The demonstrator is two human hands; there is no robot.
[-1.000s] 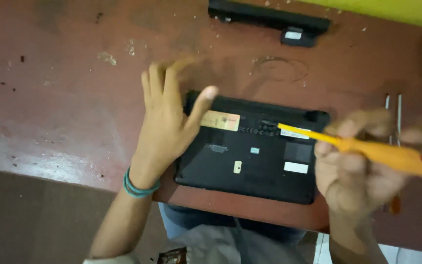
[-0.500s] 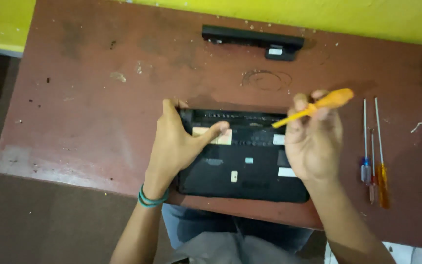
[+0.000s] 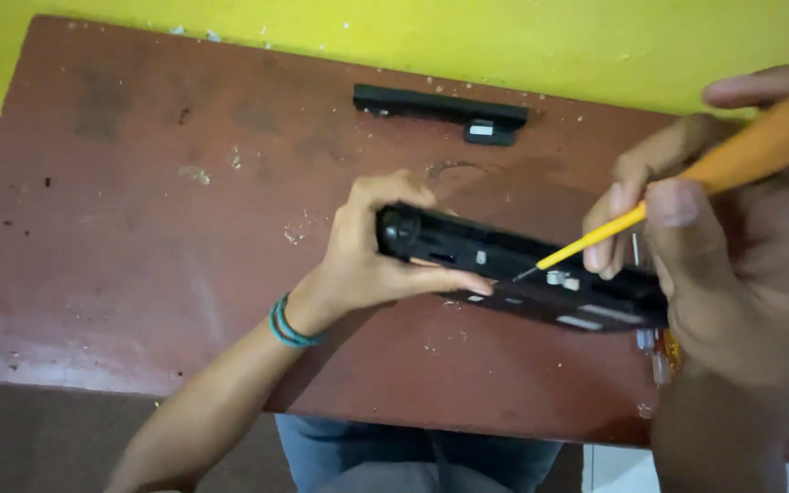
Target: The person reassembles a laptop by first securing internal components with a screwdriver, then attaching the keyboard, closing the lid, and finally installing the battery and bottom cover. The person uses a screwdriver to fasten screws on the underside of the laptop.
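Observation:
A black laptop [image 3: 513, 265], underside toward me, is lifted and tilted above the brown table [image 3: 139, 256]. My left hand [image 3: 372, 246] grips its left end, thumb along the lower face. My right hand [image 3: 723, 246], large and close to the camera, holds an orange-handled screwdriver [image 3: 687, 183]. The yellow shaft slants down to the left, and its tip rests on the laptop's rear edge near the middle. A teal bracelet sits on my left wrist.
A long black battery pack [image 3: 440, 111] lies at the table's far edge by the yellow wall [image 3: 413, 36]. More screwdrivers [image 3: 659, 351] peek out on the table under my right hand. My legs show below the table's near edge.
The laptop lay flat on the table with my left palm on it; now it is raised and tilted in my left hand. My right hand brought the screwdriver tip down to its edge.

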